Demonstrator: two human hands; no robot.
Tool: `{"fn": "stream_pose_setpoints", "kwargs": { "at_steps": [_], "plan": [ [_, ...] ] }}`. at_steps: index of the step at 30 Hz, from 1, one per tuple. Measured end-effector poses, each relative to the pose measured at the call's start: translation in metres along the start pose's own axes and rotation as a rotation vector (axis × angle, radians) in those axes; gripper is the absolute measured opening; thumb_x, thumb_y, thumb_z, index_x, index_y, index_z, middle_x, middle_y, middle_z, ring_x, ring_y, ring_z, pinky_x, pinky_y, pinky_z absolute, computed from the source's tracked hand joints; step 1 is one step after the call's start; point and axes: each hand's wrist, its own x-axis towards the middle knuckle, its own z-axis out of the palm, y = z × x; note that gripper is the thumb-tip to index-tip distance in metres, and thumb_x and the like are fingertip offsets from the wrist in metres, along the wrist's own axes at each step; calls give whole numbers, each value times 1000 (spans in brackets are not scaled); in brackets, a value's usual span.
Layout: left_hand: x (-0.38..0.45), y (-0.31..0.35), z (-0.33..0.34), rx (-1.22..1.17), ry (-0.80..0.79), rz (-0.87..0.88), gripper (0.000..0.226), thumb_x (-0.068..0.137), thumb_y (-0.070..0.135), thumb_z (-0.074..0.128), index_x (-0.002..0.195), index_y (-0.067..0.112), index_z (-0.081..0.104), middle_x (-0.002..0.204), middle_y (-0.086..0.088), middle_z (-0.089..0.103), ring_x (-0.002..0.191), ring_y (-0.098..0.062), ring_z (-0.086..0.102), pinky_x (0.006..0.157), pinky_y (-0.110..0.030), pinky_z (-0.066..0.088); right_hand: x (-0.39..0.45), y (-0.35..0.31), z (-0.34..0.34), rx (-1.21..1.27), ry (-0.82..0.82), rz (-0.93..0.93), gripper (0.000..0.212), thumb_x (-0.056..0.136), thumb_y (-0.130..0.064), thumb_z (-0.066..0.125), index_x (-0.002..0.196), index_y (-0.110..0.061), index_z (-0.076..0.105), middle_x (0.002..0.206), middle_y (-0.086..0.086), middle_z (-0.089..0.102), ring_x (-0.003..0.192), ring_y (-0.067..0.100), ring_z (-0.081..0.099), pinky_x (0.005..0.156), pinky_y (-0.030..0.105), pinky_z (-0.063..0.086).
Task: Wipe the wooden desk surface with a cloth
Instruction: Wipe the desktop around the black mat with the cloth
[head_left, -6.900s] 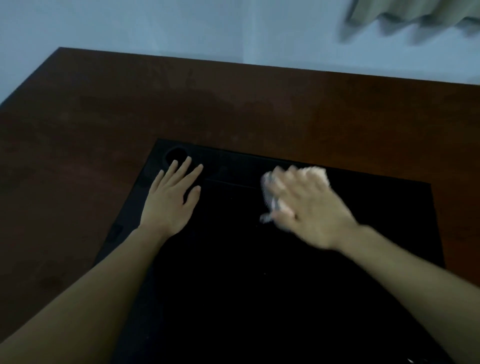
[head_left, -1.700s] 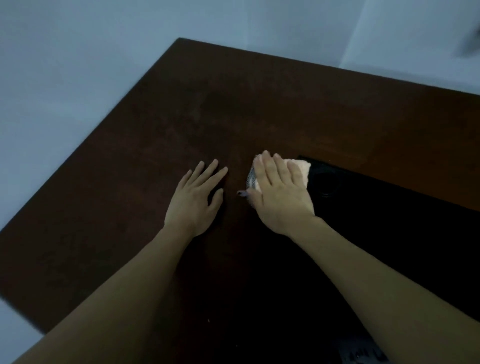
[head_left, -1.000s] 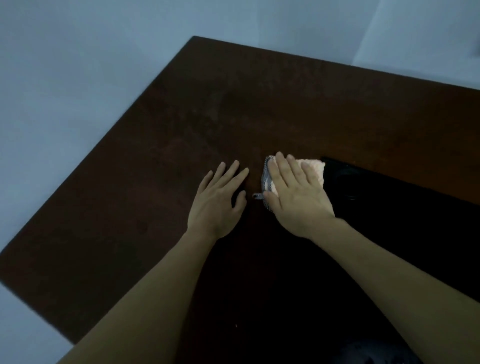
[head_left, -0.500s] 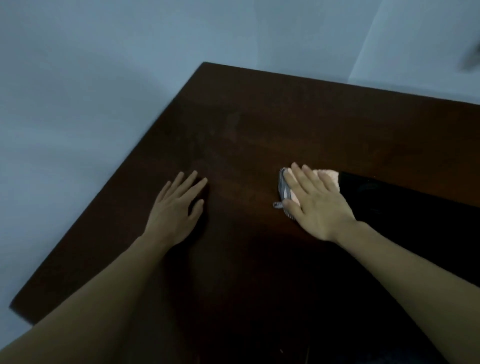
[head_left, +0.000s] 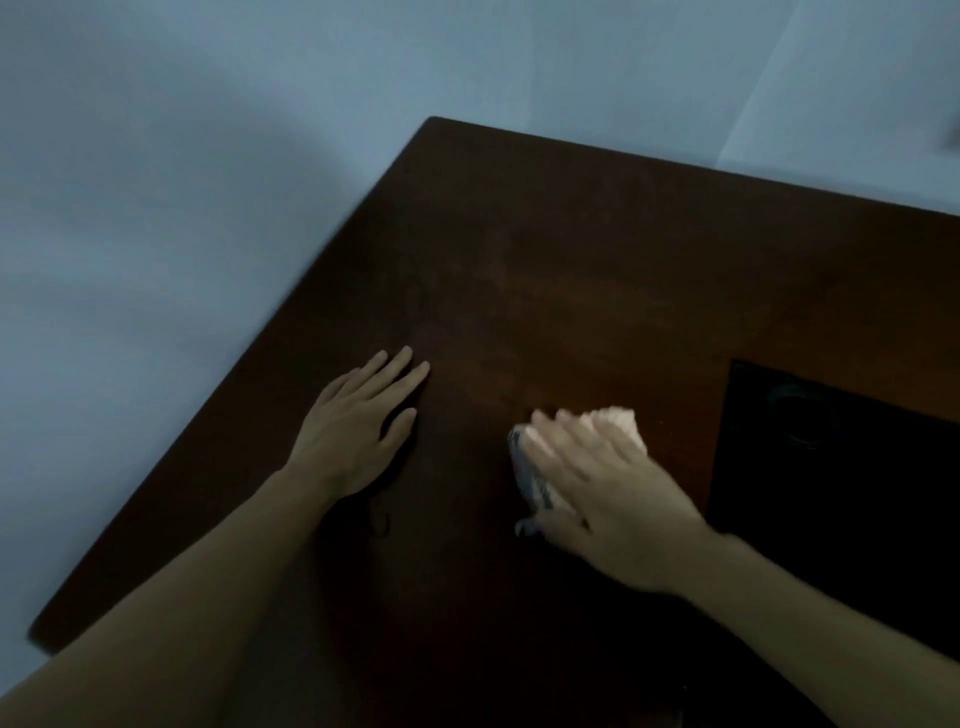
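Left hand lies flat on the dark wooden counter, fingers straight. Right hand, blurred, presses a pale crumpled cloth beneath extended fingers. Beyond the cloth, a black rectangular mat.

A dim room with pale blue-grey walls meeting in a faint corner seam at the upper right. A dark brown wooden tabletop juts in from the right, its far corner pointing toward the wall. A black mat lies on its right side, under low, cool light.
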Motion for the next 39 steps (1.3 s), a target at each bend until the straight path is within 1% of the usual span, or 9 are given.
{"fn": "stream_pose_setpoints", "kwargs": {
  "at_steps": [4, 8, 11, 16, 19, 27, 32, 35, 39],
  "plan": [
    [-1, -2, 6, -5, 62, -37, 63, 97, 59, 10, 158, 44, 11, 167, 16, 1, 154, -7, -9, 126, -36, 0, 67, 24, -18, -32, 99, 224, 71, 102, -64, 5, 161, -28, -13, 169, -3, -19, 156, 18, -18, 126, 42, -10],
    [-1, -2, 5, -8, 61, -90, 66, 96, 60, 8, 160, 41, 8, 168, 11, -4, 154, -10, -13, 126, -39, -5, 99, 0, -25, -10, 115, 358, 70, 104, -58, 8, 161, -22, -13, 170, 3, -18, 156, 23, -17, 126, 48, -8],
    [-1, -2, 6, -8, 51, -84, 67, 96, 59, 11, 160, 40, 10, 169, 11, 0, 154, -10, -9, 126, -37, -4, 78, -35, -17, -11, 72, 197, 72, 105, -60, 17, 161, -23, -9, 170, 4, -14, 156, 25, -13, 123, 49, -9],
    [-1, -4, 5, -23, 65, -80, 66, 97, 57, 13, 160, 39, 13, 169, 11, 3, 155, -10, -7, 126, -38, -3, 22, -49, 4, -51, 28, -100, 67, 106, -63, 19, 163, -28, 17, 171, 2, 11, 157, 24, 10, 123, 44, 8],
    [1, -5, 6, -26, 61, -78, 66, 96, 59, 12, 160, 41, 12, 169, 11, 2, 155, -10, -8, 126, -37, -4, 49, -16, -16, 11, 13, -3, 67, 105, -62, 21, 162, -37, -3, 170, -8, -11, 156, 16, -12, 124, 37, -10],
    [1, -6, 6, -39, 67, -84, 65, 96, 58, 10, 159, 42, 10, 168, 11, 0, 155, -10, -9, 127, -40, -3, 138, -1, -36, -53, 119, 312, 69, 104, -58, 7, 162, -24, -9, 171, 4, -14, 157, 24, -14, 126, 48, -6],
    [1, -5, 5, -40, 57, -83, 63, 98, 56, 13, 159, 41, 11, 168, 10, 1, 155, -10, -8, 126, -39, -2, 83, -44, -20, -23, 70, 59, 70, 105, -60, 19, 162, -25, -3, 171, 3, -9, 157, 23, -9, 126, 50, -3],
    [1, -5, 5, -48, 70, -84, 58, 103, 51, 21, 159, 40, 12, 169, 10, 2, 155, -10, -7, 126, -39, -2, 44, -49, -3, -67, 28, -81, 69, 106, -61, 13, 164, -24, 10, 172, 3, 1, 158, 23, -3, 126, 45, 3],
    [0, -5, 5, -62, 79, -80, 59, 102, 50, 23, 159, 41, 13, 168, 12, 4, 155, -10, -6, 126, -38, -2, 62, -18, -18, -45, -6, -26, 68, 105, -61, 18, 162, -34, -9, 168, -8, -19, 152, 12, -23, 123, 37, -14]
  ]
}}
